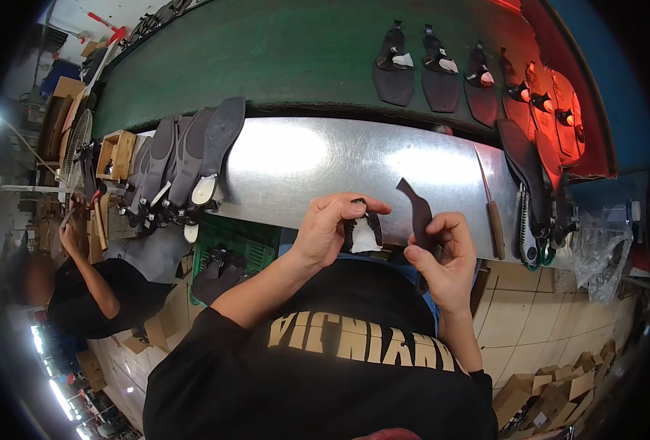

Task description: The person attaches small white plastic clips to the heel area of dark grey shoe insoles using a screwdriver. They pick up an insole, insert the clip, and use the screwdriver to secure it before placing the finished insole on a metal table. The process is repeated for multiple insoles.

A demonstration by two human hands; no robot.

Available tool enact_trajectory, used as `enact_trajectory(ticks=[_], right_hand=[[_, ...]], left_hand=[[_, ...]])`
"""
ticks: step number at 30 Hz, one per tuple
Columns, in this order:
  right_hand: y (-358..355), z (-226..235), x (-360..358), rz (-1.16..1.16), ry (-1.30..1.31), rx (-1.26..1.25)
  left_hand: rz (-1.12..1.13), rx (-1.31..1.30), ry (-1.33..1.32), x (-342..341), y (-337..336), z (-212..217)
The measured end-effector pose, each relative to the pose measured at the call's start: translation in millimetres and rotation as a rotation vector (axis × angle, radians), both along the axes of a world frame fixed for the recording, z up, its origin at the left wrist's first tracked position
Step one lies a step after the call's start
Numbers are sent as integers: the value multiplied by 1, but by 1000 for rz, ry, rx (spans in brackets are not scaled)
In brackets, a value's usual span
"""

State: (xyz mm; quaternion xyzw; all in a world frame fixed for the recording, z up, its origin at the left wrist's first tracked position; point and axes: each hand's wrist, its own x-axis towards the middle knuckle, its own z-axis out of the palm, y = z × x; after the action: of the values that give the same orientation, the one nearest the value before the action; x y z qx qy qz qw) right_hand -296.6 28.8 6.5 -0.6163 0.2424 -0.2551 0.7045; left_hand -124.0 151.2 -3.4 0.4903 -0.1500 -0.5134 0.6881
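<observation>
Both hands work just at the near edge of the shiny metal bench (318, 158), which serves as the landmark here. The left hand (326, 231) has its grip pinched on a small dark shoe piece with a white patch (364, 235), thumb and fingers curled over its top, held just in front of the bench's near edge and above the person's black shirt. The right hand (442, 257) has its grip pressed together around a dark curved strip (417, 213), whose upper end rises over the bench surface and whose lower end disappears inside the fist. The two hands are near each other but apart, with the white-patched piece between them. On the bench to the right of the hands lies a thin wooden-handled knife (491, 209), pointing away from the person. At the bench's left end a row of grey shoe soles (193, 158) leans overlapping; at its right end stand more dark soles (527, 165). Beyond the bench's far edge runs a green conveyor belt (266, 59) carrying a line of dark insoles with straps (420, 70), the rightmost under red light. Below the bench's left end sits a green crate (240, 242), and further left another person (83, 286) in black is at work.
</observation>
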Motion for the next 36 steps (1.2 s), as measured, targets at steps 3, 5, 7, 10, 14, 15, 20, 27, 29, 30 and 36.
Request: enact_trajectory(ticks=[3, 5, 7, 10, 14, 15, 20, 27, 29, 30, 36], right_hand=[[3, 13, 3, 13, 23, -58], [-1, 2, 1, 42, 34, -245], [3, 4, -1, -11, 35, -250], [4, 10, -2, -32, 62, -354], [5, 10, -5, -20, 90, -417], [5, 9, -6, -23, 88, -420], [8, 9, -7, 14, 91, -435], [10, 5, -5, 41, 50, -370], [11, 5, -5, 53, 46, -361], [11, 5, -5, 53, 46, -361], [12, 5, -5, 63, 54, -362]], left_hand=[[-17, -42, 3, 1, 3, -7], [-33, -17, 54, 1, 3, -7], [-47, 70, 146, 1, 2, -1], [-55, 0, 189, 2, 0, 6], [-60, -28, 129, 2, 4, 7], [-55, -22, 94, 1, 5, 6], [-59, -19, 54, 3, 10, 2], [-56, -64, 44, 6, 13, -1], [-52, -73, 49, 6, 12, -1], [-51, -71, 51, 7, 12, 0], [-53, -71, 46, 7, 11, 2]])
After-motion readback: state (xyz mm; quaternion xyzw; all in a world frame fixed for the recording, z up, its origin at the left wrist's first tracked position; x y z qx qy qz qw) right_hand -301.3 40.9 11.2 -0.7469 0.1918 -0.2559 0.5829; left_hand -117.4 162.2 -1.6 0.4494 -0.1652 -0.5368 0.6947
